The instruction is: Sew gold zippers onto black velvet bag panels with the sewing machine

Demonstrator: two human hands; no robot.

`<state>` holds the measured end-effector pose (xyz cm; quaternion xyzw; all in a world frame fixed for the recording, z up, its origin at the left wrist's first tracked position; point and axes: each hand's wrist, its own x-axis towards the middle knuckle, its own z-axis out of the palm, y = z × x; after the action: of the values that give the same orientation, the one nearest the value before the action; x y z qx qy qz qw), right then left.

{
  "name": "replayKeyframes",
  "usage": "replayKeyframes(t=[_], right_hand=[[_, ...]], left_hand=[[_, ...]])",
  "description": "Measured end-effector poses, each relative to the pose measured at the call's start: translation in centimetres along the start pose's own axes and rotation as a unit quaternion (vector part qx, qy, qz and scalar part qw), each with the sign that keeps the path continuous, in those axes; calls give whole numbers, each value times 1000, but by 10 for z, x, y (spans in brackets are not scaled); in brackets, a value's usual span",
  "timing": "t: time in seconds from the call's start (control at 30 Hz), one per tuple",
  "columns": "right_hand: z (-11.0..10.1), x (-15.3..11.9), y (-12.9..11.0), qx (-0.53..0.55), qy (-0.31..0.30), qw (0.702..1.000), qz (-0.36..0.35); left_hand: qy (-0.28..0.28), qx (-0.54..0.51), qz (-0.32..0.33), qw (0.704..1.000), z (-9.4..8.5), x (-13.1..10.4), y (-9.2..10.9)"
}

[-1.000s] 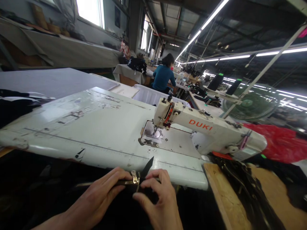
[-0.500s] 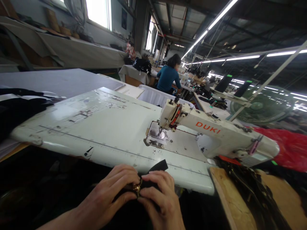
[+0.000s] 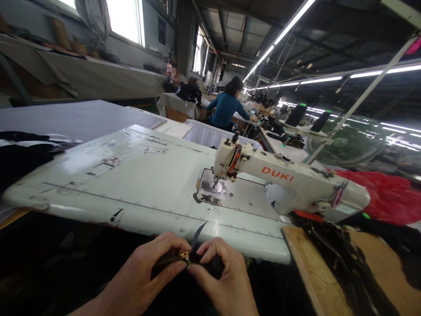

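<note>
Just off the front edge of the sewing table, my left hand (image 3: pixel 154 263) pinches a small gold-coloured metal fitting (image 3: pixel 184 254) between thumb and fingers. Its exact kind is too small to tell. Close beside it, my right hand (image 3: pixel 222 272) is closed on a black fabric strap (image 3: pixel 198 235) that meets the fitting. One end of the strap sticks up past my fingertips towards the table edge. The rest of it is lost among my fingers and the dark area below. A white sewing machine (image 3: pixel 279 173) stands behind my hands, its needle over the metal plate.
The sewing table (image 3: pixel 158 175) has a printed ruler along its front. Black fabric (image 3: pixel 26 156) lies at its left end. On the right, dark strips with gold edges (image 3: pixel 348 263) rest on a wooden board (image 3: pixel 304 263). A co-worker (image 3: pixel 226 107) sits beyond a white bin (image 3: pixel 204 134).
The strap's free end has turned from broad side to narrow edge. My right fingers have shifted their grip, while my left hand keeps hold of the fitting. The whole view has moved slightly.
</note>
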<state>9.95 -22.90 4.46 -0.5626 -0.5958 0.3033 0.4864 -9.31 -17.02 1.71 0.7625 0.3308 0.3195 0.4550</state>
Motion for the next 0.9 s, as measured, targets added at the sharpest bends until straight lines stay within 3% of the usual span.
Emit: replayKeyframes(t=[0.23, 0.53, 0.7, 0.9], right_hand=[[-14, 3, -3, 14, -53, 998, -12], [-22, 3, -2, 54, -7, 998, 42], [-18, 1, -1, 112, 48, 990, 72], [-18, 1, 2, 117, 52, 989, 78]], left_hand=[[-2, -1, 18, 1000, -7, 2, 3], [41, 20, 38, 998, 0, 1, 21], [67, 31, 57, 996, 4, 0, 20], [64, 33, 78, 994, 7, -1, 13]])
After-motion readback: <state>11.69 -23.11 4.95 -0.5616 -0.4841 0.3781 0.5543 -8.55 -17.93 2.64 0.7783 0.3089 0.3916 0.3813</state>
